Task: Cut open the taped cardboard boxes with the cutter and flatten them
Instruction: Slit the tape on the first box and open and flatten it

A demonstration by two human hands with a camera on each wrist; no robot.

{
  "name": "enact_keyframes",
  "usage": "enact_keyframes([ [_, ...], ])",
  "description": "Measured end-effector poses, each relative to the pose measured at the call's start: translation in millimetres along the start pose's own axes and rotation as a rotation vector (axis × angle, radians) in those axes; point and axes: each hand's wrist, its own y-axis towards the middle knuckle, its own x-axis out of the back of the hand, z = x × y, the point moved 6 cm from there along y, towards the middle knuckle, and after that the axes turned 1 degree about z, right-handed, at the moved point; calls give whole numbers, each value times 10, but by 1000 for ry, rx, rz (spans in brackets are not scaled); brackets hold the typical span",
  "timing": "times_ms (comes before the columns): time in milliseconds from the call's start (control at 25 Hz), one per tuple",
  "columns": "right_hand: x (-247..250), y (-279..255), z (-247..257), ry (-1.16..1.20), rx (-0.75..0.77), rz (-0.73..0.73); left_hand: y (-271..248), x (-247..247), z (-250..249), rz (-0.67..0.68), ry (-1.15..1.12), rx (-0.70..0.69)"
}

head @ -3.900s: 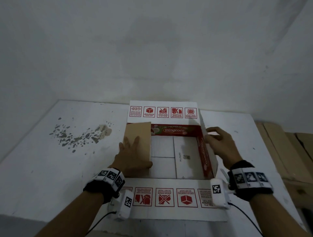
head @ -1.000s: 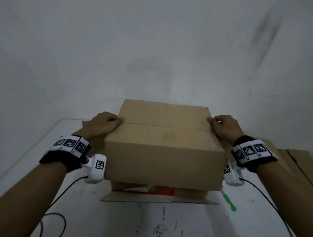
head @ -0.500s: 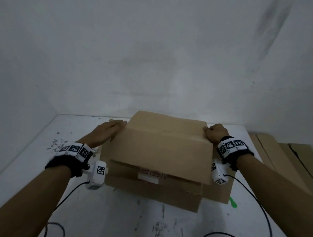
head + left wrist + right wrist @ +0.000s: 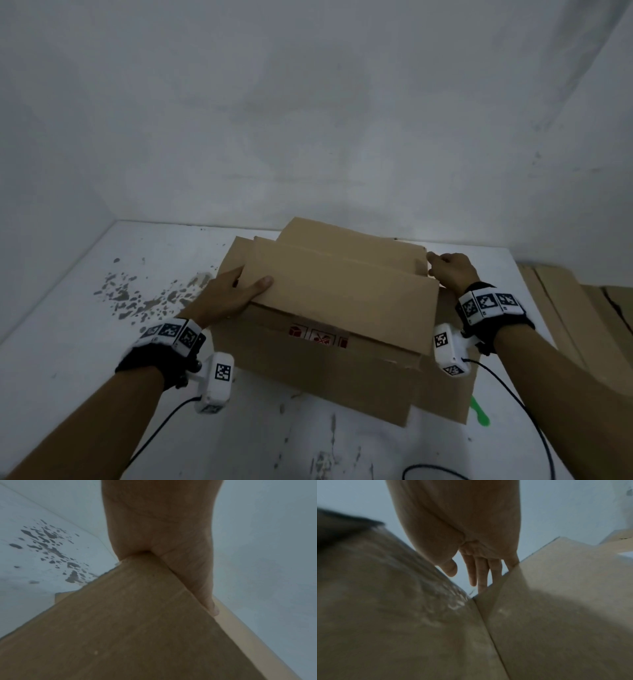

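Note:
A brown cardboard box [image 4: 342,294] lies collapsed and skewed on the white table [image 4: 85,342], its panels folded over each other, with red printed symbols showing in a gap at the front. My left hand [image 4: 239,291] grips the top panel's left edge, thumb [image 4: 197,574] on top and fingers underneath. My right hand [image 4: 448,270] is at the far right corner, its straight fingers [image 4: 481,572] touching the edge of a flap [image 4: 556,601] with the thumb held apart. A green cutter [image 4: 479,413] pokes out from under the box's near right corner.
Flat cardboard sheets [image 4: 565,308] lie to the right of the table. Dark paint chips [image 4: 137,301] mark the table on the left. White walls close off the back and left. Wrist camera cables [image 4: 513,411] trail over the near table.
The box, held upright a second ago, has sunk and folded down toward the table. My left hand shifted to grip the top panel's left edge; my right hand stayed at the far right corner.

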Motion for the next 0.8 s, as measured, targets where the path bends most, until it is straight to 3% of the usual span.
enact_keyframes([
  [120, 65, -324, 168, 79, 172, -84, 105, 25, 24, -16, -4, 37],
  [200, -4, -632, 327, 65, 381, -58, 165, 46, 27, -32, -41, 47],
  [360, -400, -1169, 392, -353, 693, 148, 186, 82, -82, -135, 39, 7],
  [440, -544, -1254, 307, -598, 705, 173, 156, 127, -157, -243, 178, -60],
  [520, -606, -1273, 249, -665, 709, 199, 137, 110, -199, -263, 310, -80],
  [640, -632, -1217, 231, -695, 691, 251, 173, 5, -173, -157, 430, -8],
  [800, -651, -1160, 376, -810, 688, 248, 109, -112, -299, -18, 379, -8],
])
